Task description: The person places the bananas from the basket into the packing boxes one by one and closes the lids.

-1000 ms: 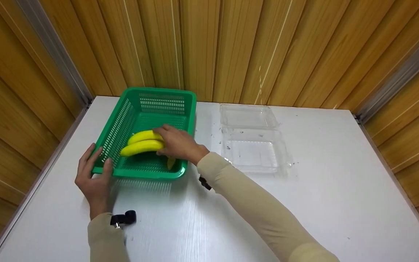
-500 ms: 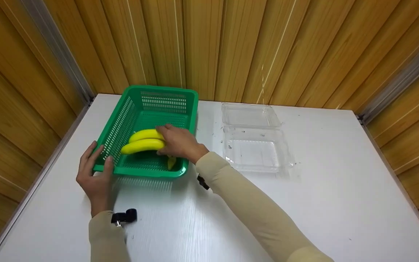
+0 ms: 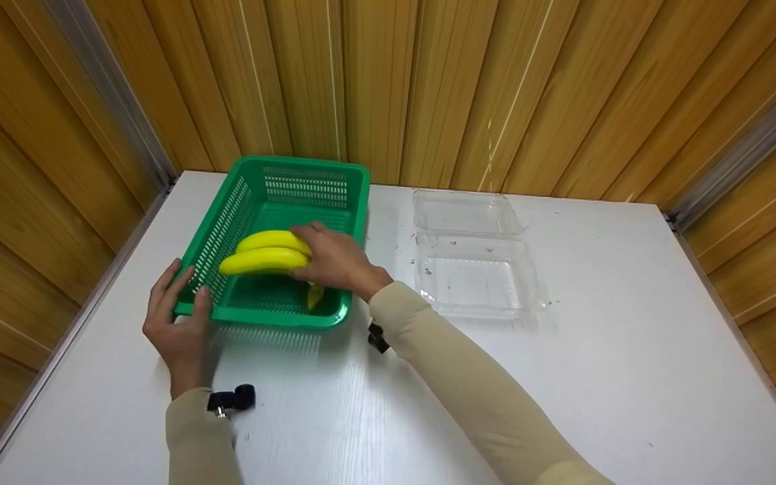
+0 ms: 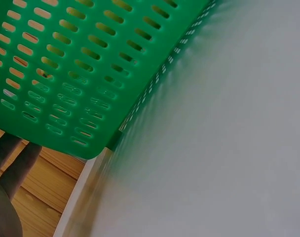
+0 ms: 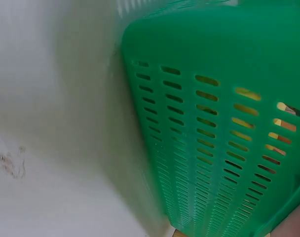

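Note:
In the head view, my right hand (image 3: 337, 259) grips the right end of two yellow bananas (image 3: 263, 260) lying side by side, held just over the floor of the green basket (image 3: 294, 318). Below that hand, a small yellow-green tip (image 3: 314, 296) shows; whether it belongs to the bananas I cannot tell. The left hand (image 3: 176, 333) holds the basket's near left corner, fingers over the left rim and thumb at the front rim. In the left wrist view two of its fingers (image 4: 18, 165) reach behind the basket wall (image 4: 86, 64). Through the slots in the right wrist view, yellow patches show.
An open clear plastic clamshell box (image 3: 472, 279) lies right of the basket, its lid half toward the back. The white table (image 3: 597, 377) is bounded by wood-look walls (image 3: 455, 87) at the back and both sides.
The bananas have risen slightly and shifted a little away from the basket's near side in my right hand. My left hand has stayed at the basket corner.

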`<state>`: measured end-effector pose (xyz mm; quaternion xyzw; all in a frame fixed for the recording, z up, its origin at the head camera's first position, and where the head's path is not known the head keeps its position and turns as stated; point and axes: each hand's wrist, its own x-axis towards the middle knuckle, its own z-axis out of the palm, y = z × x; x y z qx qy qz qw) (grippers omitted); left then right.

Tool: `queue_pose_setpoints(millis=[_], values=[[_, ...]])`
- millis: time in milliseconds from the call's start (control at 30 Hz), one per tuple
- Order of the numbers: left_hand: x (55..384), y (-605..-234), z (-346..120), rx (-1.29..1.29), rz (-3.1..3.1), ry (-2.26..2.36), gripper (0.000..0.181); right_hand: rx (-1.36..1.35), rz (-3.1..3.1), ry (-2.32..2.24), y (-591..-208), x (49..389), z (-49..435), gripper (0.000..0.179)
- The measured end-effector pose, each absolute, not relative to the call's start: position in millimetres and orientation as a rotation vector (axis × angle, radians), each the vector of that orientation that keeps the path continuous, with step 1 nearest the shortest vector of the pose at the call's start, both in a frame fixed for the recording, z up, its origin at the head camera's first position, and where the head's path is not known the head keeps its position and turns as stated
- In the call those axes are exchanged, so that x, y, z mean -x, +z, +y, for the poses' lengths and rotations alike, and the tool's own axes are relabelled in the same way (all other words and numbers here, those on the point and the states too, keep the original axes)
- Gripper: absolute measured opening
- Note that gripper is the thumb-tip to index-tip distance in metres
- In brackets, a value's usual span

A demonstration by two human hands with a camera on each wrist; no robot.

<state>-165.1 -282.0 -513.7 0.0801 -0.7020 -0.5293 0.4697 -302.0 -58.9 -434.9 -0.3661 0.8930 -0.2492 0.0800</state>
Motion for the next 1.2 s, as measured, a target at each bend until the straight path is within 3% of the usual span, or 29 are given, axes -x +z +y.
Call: queue_pose_setpoints(millis=[500,900,1200], values=[[155,-496,-267,-0.206,-1.725,-1.319,0.035,1.065,2.582,-1.057,-434,303,-51,0.074],[175,-530,-287,-0.221,-1.736,-1.302,0.037,1.096,2.586,-1.168,-421,302,-42,0.074],[166,-509,-274,-0.192,-1.718,-1.318,0.035,1.15,2.565,-1.322,-412,292,-33,0.075]])
